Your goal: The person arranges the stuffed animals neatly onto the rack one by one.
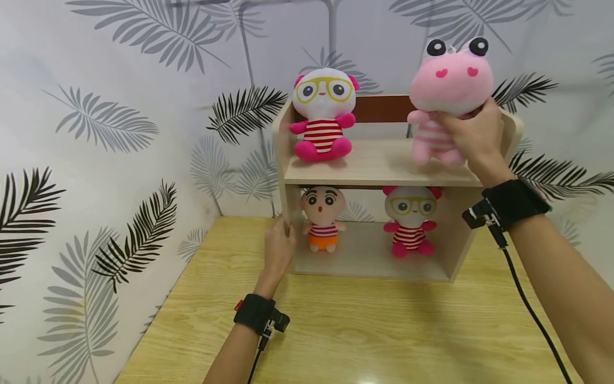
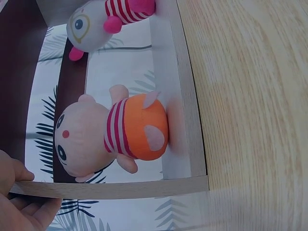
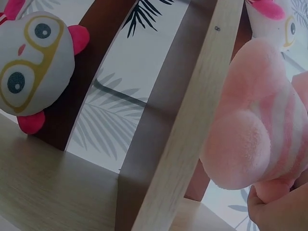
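Note:
My right hand (image 1: 472, 130) grips a pink plush toy (image 1: 451, 80) round its body, the thumb across its front. The toy has bulging eyes, heart-shaped nostrils and a striped belly. It is upright at the right of the upper shelf; whether its feet (image 3: 238, 149) touch the board I cannot tell. My left hand (image 1: 280, 248) holds the left side panel (image 2: 110, 189) of the small wooden shelf unit (image 1: 374, 173), thumb inside and fingers outside. Close by on the lower shelf sits a boy plush doll (image 1: 322, 218) in orange shorts.
A panda plush (image 1: 324, 114) with yellow glasses sits at the upper left. A similar panda plush (image 1: 411, 221) sits at the lower right. The unit stands on a wood-grain table (image 1: 364, 330) before a leaf-patterned wall covering (image 1: 120, 106). A cable (image 1: 532, 309) hangs from the right wristband.

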